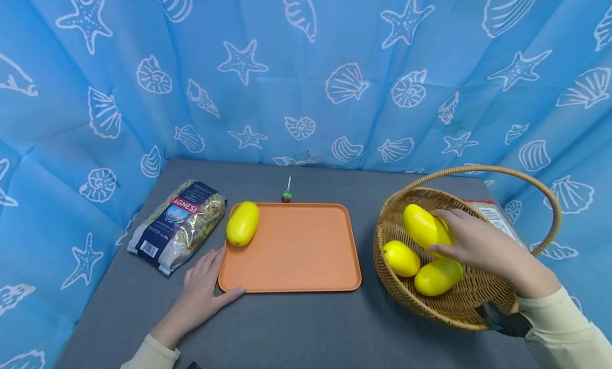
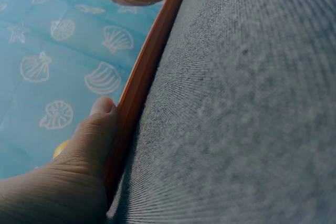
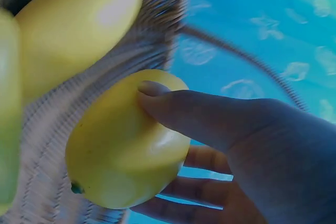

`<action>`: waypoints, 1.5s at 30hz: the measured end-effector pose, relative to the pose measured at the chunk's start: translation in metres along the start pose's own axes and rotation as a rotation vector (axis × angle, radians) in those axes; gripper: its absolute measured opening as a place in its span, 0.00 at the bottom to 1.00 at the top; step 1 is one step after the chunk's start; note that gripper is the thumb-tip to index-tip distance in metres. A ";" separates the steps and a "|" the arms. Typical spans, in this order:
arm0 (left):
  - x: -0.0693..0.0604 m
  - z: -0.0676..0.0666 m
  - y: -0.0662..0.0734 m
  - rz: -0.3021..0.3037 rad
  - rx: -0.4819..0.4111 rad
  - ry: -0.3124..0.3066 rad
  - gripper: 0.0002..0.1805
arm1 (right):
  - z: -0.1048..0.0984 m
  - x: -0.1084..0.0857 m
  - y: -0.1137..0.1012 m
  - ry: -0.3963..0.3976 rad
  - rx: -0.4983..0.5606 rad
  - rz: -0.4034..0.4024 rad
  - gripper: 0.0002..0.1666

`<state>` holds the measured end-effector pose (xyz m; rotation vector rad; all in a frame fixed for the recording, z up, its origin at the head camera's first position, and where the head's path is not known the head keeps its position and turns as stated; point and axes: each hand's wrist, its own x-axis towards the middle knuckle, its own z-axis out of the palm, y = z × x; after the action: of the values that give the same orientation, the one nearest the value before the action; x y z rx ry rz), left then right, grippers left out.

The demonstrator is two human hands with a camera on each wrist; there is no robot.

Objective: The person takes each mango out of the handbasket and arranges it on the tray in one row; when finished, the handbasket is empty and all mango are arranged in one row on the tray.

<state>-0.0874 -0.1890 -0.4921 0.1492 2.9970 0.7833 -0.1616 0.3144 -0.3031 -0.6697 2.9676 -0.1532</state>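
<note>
My right hand [image 1: 470, 239] grips a yellow mango [image 1: 423, 225] inside the wicker basket [image 1: 483, 300]. In the right wrist view the thumb lies across this mango [image 3: 126, 145], which has a small green stem end, and the fingers curl behind it. Two more mangoes rest in the basket, one on the left [image 1: 401, 258] and one nearer the front [image 1: 437, 277]. My left hand [image 1: 205, 284] touches the front left corner of an orange tray [image 1: 296, 252], its thumb along the front edge. Another mango [image 1: 243, 224] lies at the tray's back left corner.
A bag of Agnesi pasta [image 1: 181, 223] lies left of the tray. Behind the tray is a small lollipop [image 1: 287, 194]. A package [image 1: 494, 217] is partly hidden behind the basket, whose handle [image 1: 557, 209] arches over the right forearm. A blue shell-print curtain [image 1: 287, 93] backs the grey table.
</note>
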 end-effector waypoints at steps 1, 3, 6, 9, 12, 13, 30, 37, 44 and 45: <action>0.000 0.000 0.000 -0.002 0.002 -0.001 0.60 | -0.002 -0.004 -0.005 0.025 -0.001 0.002 0.44; 0.000 0.000 0.001 -0.008 0.007 -0.004 0.60 | -0.005 -0.012 -0.015 0.064 0.004 0.007 0.44; 0.000 0.000 0.001 -0.015 0.014 -0.008 0.61 | -0.010 -0.022 -0.032 0.123 0.002 0.022 0.46; 0.000 0.000 0.001 -0.018 0.016 -0.013 0.61 | -0.013 -0.028 -0.050 0.194 -0.015 0.004 0.46; 0.000 0.000 0.001 -0.017 0.014 -0.013 0.61 | -0.015 -0.032 -0.067 0.281 -0.039 -0.043 0.46; -0.001 0.000 0.001 -0.017 0.014 -0.012 0.61 | -0.016 -0.032 -0.073 0.304 -0.043 -0.057 0.46; -0.001 -0.001 0.002 -0.006 0.027 -0.005 0.60 | 0.023 -0.021 -0.150 0.320 0.137 -0.114 0.41; -0.001 -0.002 0.001 -0.009 0.024 -0.006 0.60 | 0.053 0.011 -0.170 0.243 0.222 -0.027 0.41; -0.001 -0.001 -0.001 -0.005 0.031 -0.003 0.60 | 0.080 0.051 -0.189 0.213 0.320 0.071 0.39; -0.001 -0.001 -0.001 -0.002 0.030 -0.002 0.60 | 0.084 0.056 -0.191 0.206 0.338 0.080 0.39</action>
<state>-0.0865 -0.1907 -0.4921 0.1475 3.0079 0.7381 -0.1220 0.1119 -0.3673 -0.5171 3.0382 -0.7384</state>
